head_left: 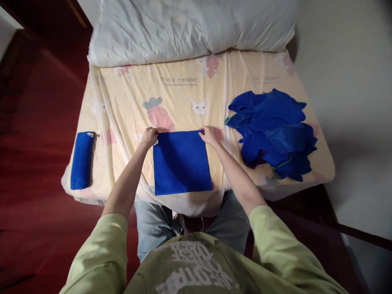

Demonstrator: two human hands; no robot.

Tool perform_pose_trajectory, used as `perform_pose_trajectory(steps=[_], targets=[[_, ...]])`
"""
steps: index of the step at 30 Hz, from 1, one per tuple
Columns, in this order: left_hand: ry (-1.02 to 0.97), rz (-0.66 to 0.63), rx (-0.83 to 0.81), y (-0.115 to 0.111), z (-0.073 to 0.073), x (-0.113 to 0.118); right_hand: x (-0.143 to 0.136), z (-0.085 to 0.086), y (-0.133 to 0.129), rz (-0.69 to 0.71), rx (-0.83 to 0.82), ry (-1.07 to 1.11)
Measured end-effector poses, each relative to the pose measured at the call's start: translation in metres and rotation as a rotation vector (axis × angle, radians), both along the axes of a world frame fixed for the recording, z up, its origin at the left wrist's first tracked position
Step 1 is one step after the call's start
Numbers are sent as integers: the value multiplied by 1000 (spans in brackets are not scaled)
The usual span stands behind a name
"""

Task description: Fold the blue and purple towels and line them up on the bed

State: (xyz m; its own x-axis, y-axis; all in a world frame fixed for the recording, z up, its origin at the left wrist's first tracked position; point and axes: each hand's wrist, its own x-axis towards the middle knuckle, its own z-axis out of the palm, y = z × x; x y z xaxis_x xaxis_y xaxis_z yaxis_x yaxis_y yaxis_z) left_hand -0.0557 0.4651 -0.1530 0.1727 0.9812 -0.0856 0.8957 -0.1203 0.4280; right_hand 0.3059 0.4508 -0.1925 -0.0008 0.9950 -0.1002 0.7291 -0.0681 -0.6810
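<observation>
A square blue cloth (183,163) lies flat on the bed in front of me, its near edge close to the mattress edge. My left hand (150,136) pinches its far left corner, where a small white tag shows. At the far right corner, the fingers of my right hand (208,135) are closed on the same cloth. To the left lies a rolled blue cloth (82,161) with a white tag at its top end. A loose heap of blue cloths (272,130), some with green edging, sits to the right.
The bed (128,98) has a pale yellow sheet printed with rabbits and carrots. Across its far side lies a bulky grey-white quilt (190,30). A white wall (352,102) stands to the right, and dark red floor (36,163) extends on the left.
</observation>
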Motion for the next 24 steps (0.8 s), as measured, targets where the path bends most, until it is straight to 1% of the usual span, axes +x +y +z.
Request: perform_pose_trajectory(steps=[2, 5, 8, 13, 16, 19, 22, 24], targets=[[-21, 33, -67, 2, 3, -6, 1, 2, 3, -18, -59, 97], [-34, 63, -162, 6, 6, -15, 2, 5, 8, -56, -196, 257], [-77, 56, -191, 4, 10, -22, 5, 8, 9, -94, -257, 389], [-178, 124, -157, -7, 18, -24, 13, 10, 4, -154, -228, 501], [-188, 184, -100, -3, 18, -25, 17, 7, 10, -176, -109, 499], [-216, 220, -25, 17, 9, -27, 16, 1, 29, -191, 54, 436], [-271, 215, 62, 41, -11, -28, 10, -8, 50, -194, 173, 335], [-298, 199, 89, 49, -28, -25, 5, -12, 57, -154, 231, 262]])
